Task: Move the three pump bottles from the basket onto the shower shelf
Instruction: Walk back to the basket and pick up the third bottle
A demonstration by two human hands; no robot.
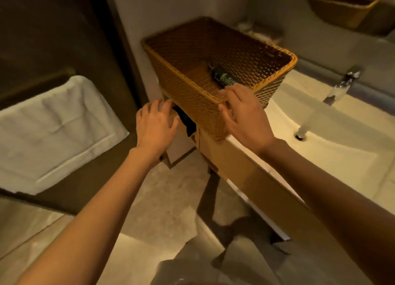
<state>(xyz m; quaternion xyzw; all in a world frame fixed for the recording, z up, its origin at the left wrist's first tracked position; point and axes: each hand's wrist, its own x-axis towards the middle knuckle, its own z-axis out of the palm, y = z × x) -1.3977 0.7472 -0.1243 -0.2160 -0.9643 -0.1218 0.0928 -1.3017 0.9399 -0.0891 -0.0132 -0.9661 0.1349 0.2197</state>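
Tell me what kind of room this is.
Most likely a bathroom: a white sink with a chrome faucet, a white towel hanging at left, and a wicker basket on the vanity.

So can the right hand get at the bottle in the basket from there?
Probably yes. The right hand rests on the basket's near rim, the basket is open-topped, and the bottle lies just beyond the fingers with nothing over it.

Two bare forearms are seen, no sleeves anywhere up to the frame edge. Nothing is worn on the wrists, so no watch or bands. No rings or gloves are seen on the left hand (157, 124) or right hand (245, 116). Nails are kept short and unpainted.
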